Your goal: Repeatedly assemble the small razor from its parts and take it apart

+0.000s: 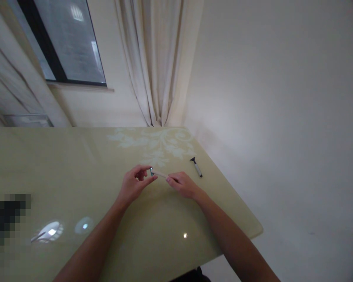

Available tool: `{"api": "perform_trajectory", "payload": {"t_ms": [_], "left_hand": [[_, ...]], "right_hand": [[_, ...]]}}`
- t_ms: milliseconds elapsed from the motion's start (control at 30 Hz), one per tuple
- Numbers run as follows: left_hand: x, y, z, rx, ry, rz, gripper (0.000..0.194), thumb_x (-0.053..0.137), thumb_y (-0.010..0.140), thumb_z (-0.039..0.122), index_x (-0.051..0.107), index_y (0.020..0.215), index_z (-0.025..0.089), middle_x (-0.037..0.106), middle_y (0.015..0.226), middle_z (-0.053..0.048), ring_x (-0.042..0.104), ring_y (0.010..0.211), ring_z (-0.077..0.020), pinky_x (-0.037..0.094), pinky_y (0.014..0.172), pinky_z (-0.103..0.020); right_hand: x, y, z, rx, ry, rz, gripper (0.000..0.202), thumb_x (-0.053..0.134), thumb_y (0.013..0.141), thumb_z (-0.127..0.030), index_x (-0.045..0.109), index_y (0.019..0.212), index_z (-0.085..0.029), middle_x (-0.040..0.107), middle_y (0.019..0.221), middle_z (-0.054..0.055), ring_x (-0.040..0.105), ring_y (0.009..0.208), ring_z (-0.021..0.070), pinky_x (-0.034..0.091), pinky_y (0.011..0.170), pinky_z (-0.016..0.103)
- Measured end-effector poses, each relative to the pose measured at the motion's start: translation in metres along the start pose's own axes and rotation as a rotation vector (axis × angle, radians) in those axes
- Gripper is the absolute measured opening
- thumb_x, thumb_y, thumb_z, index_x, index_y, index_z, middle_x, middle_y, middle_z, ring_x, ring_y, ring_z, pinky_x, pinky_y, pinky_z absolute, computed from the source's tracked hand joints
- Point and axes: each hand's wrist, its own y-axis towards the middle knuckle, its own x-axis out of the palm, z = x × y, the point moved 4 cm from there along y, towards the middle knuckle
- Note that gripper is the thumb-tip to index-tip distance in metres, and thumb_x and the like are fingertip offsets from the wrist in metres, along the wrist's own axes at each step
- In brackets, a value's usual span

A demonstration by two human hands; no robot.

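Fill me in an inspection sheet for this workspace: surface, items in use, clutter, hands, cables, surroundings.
Surface: glossy pale green table, with a white floral pattern near the far edge and bright reflections.
Items in use: what looks like a pale-handled razor, held above the table; a dark-headed razor with a grey handle lies to its right.
Clutter: a dark, pixelated patch at the left edge, unidentifiable.
Hands: left hand pinches the pale-handled razor's head end; right hand grips its handle.
Cables: nothing seen.
Surroundings: dark-framed window, cream curtains, plain pale wall at right.
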Motion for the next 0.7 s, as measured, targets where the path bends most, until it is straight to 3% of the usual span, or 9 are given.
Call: {"api": "perform_trajectory", "payload": {"t_ms": [700], "left_hand": [[-0.0002,-0.0001,0.0014,0.014,0.006,0.015,0.039,0.086,0.071,0.047,0.077,0.099,0.020,0.059,0.070,0.003,0.049,0.057,-0.0105,0.042,0.053,-0.023]], "right_hand": [[0.0023,0.0001,0.0012,0.018,-0.018,0.011,0.044,0.041,0.103,-0.044,0.044,0.067,-0.019,0.043,0.061,-0.003,0.040,0.058,0.0112,0.022,0.060,0.028]]}}
